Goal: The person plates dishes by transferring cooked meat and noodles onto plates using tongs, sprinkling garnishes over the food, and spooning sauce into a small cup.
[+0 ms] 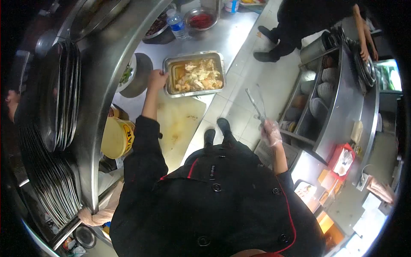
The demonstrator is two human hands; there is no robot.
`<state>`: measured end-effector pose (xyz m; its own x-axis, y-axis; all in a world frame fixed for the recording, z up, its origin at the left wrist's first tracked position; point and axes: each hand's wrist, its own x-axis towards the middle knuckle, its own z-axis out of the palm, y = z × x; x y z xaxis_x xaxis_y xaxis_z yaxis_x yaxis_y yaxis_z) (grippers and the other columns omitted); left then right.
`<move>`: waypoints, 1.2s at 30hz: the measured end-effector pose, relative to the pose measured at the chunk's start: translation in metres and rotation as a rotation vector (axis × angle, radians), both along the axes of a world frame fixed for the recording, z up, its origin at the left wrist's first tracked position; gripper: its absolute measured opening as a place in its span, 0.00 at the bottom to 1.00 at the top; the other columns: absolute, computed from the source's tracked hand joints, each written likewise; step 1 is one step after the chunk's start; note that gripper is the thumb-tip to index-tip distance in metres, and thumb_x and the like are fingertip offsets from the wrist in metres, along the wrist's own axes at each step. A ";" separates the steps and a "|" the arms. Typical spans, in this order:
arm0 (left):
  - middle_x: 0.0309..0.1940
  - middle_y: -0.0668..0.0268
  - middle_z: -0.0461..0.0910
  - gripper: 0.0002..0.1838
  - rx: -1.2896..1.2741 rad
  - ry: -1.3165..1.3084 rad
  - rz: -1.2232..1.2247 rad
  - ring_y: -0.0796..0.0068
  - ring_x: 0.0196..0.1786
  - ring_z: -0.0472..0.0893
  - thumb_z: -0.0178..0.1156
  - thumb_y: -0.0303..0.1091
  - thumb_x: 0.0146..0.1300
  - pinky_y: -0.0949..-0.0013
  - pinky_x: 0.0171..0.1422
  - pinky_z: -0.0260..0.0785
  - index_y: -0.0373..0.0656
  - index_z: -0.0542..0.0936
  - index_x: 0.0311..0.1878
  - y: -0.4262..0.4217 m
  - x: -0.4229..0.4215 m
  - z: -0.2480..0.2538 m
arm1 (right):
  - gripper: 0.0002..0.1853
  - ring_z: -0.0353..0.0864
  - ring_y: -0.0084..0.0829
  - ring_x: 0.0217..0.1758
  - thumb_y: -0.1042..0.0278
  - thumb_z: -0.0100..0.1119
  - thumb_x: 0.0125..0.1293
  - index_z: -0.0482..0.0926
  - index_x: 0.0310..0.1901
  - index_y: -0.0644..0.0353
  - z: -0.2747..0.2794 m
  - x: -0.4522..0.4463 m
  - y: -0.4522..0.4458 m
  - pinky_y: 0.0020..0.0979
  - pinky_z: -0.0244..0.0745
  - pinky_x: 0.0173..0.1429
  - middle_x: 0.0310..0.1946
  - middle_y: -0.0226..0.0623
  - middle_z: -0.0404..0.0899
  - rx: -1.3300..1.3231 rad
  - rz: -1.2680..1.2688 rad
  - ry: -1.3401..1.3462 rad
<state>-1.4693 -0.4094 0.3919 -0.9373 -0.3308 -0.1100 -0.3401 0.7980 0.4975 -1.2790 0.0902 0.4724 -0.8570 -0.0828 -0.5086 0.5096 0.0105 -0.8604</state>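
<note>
My left hand (158,79) is closed at the left rim of a rectangular metal tray (195,93). In the tray lie pale, yellowish pieces of food (201,75) in brown liquid, heaped mostly toward its right side. My right hand (271,132) wears a clear plastic glove and grips metal tongs (252,100), whose two arms are apart and point away from me over the floor. Nothing shows between the tongs' tips. A stained cutting board (177,128) lies just nearer to me than the tray.
A water bottle (176,25) and a bowl of red food (201,20) stand farther back. On the left are a yellow tub (116,137), a metal shelf (102,107) and stacked plates (64,98). Another person (314,17) stands at the right counter (342,103).
</note>
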 end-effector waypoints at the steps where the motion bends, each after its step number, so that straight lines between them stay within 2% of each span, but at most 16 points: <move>1: 0.29 0.51 0.81 0.21 -0.039 -0.001 -0.025 0.54 0.33 0.80 0.63 0.48 0.52 0.57 0.40 0.71 0.34 0.79 0.31 0.006 0.015 0.021 | 0.25 0.59 0.15 0.16 0.44 0.52 0.63 0.76 0.47 0.60 0.001 -0.001 -0.001 0.20 0.51 0.19 0.18 0.21 0.64 -0.021 0.002 0.003; 2: 0.30 0.50 0.81 0.21 -0.079 -0.003 -0.049 0.52 0.34 0.80 0.63 0.48 0.51 0.57 0.40 0.71 0.34 0.79 0.31 0.012 0.027 0.041 | 0.23 0.59 0.15 0.18 0.45 0.52 0.64 0.75 0.46 0.58 0.002 -0.003 -0.003 0.20 0.52 0.20 0.20 0.22 0.64 -0.042 0.006 0.005; 5: 0.30 0.50 0.81 0.21 0.010 -0.041 0.024 0.53 0.34 0.80 0.63 0.46 0.51 0.57 0.41 0.71 0.34 0.80 0.32 0.027 0.059 0.075 | 0.19 0.59 0.16 0.19 0.48 0.51 0.65 0.75 0.43 0.57 0.010 -0.013 -0.013 0.20 0.54 0.21 0.21 0.22 0.64 -0.064 0.025 -0.020; 9: 0.30 0.51 0.81 0.19 0.195 0.010 0.182 0.57 0.34 0.81 0.64 0.44 0.50 0.59 0.41 0.71 0.36 0.80 0.34 0.037 0.097 0.083 | 0.17 0.60 0.16 0.18 0.50 0.50 0.66 0.76 0.38 0.58 0.006 -0.019 -0.030 0.21 0.56 0.21 0.19 0.23 0.66 -0.023 0.075 0.008; 12: 0.29 0.52 0.81 0.17 0.291 0.036 0.268 0.59 0.34 0.81 0.64 0.42 0.49 0.61 0.41 0.71 0.37 0.80 0.36 0.045 0.115 0.089 | 0.17 0.62 0.16 0.17 0.51 0.50 0.67 0.75 0.32 0.59 0.006 -0.028 -0.038 0.22 0.57 0.22 0.17 0.24 0.67 0.107 0.137 0.072; 18: 0.30 0.53 0.82 0.16 0.362 0.089 0.334 0.62 0.34 0.81 0.64 0.39 0.49 0.62 0.41 0.71 0.37 0.80 0.37 0.058 0.147 0.098 | 0.17 0.62 0.18 0.17 0.53 0.48 0.67 0.71 0.28 0.59 0.019 -0.031 -0.051 0.24 0.58 0.22 0.17 0.25 0.67 0.095 0.179 0.047; 21: 0.30 0.54 0.82 0.15 0.373 0.114 0.335 0.62 0.34 0.81 0.64 0.37 0.49 0.62 0.42 0.71 0.37 0.80 0.37 0.062 0.160 0.101 | 0.17 0.62 0.17 0.17 0.54 0.48 0.67 0.71 0.28 0.59 0.008 -0.024 -0.055 0.23 0.58 0.22 0.17 0.25 0.67 0.160 0.201 0.113; 24: 0.31 0.54 0.82 0.15 0.373 0.135 0.322 0.63 0.34 0.81 0.64 0.35 0.48 0.62 0.42 0.71 0.37 0.80 0.38 0.066 0.171 0.102 | 0.16 0.61 0.15 0.17 0.55 0.48 0.68 0.75 0.32 0.59 0.009 -0.010 -0.056 0.20 0.57 0.21 0.18 0.25 0.67 0.142 0.169 0.108; 30: 0.32 0.56 0.82 0.14 0.349 0.167 0.272 0.64 0.35 0.81 0.64 0.32 0.48 0.63 0.42 0.70 0.36 0.80 0.39 0.074 0.182 0.121 | 0.16 0.59 0.14 0.17 0.55 0.47 0.68 0.77 0.47 0.57 0.037 0.028 -0.067 0.19 0.55 0.21 0.19 0.22 0.66 0.087 0.030 0.061; 32: 0.32 0.56 0.82 0.14 0.311 0.146 0.276 0.64 0.35 0.81 0.64 0.32 0.48 0.63 0.43 0.70 0.36 0.79 0.39 0.079 0.185 0.133 | 0.19 0.59 0.14 0.18 0.51 0.50 0.67 0.77 0.44 0.59 0.049 0.045 -0.069 0.20 0.55 0.22 0.19 0.22 0.66 0.122 0.018 0.075; 34: 0.32 0.56 0.82 0.14 0.405 0.175 0.261 0.64 0.36 0.81 0.64 0.31 0.49 0.63 0.42 0.70 0.37 0.80 0.39 0.068 0.191 0.105 | 0.20 0.59 0.15 0.19 0.48 0.51 0.66 0.77 0.40 0.60 0.053 0.057 -0.067 0.21 0.55 0.22 0.19 0.23 0.66 0.153 -0.008 0.101; 36: 0.32 0.57 0.82 0.13 0.445 0.211 0.232 0.64 0.36 0.81 0.64 0.31 0.49 0.63 0.42 0.70 0.36 0.80 0.39 0.066 0.193 0.100 | 0.20 0.60 0.16 0.19 0.48 0.51 0.66 0.76 0.36 0.61 0.052 0.073 -0.065 0.22 0.55 0.23 0.19 0.23 0.66 0.177 -0.051 0.127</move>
<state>-1.2758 -0.3431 0.4921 -0.8621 -0.4960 -0.1041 -0.3385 0.4107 0.8466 -1.2064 0.0257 0.5239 -0.9158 0.0430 -0.3994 0.4012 0.1444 -0.9045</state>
